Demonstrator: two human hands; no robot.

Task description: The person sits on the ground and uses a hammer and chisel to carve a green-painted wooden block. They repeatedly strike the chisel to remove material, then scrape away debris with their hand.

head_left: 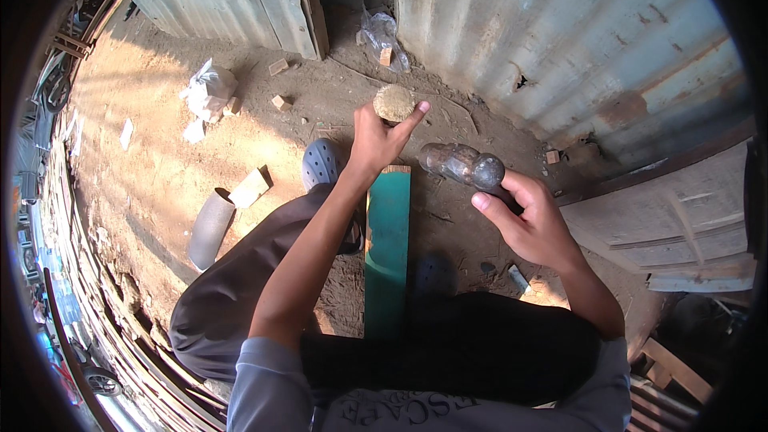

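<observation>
My left hand (374, 140) grips a round tan sanding pad (394, 102) between thumb and fingers, held above the far end of a green wooden plank (388, 248). The plank runs lengthways between my knees. My right hand (528, 220) holds a clear plastic bottle (462, 165) with a dark cap end, tilted on its side just right of the plank's far end. My left foot wears a dark blue perforated clog (322, 163) next to the plank.
Corrugated metal sheets (560, 40) wall the far side. On the dirt ground lie a grey pipe piece (210, 228), a wood block (250, 188), white crumpled plastic (208, 90) and small wood offcuts. Stacked weathered boards (672, 224) sit at the right.
</observation>
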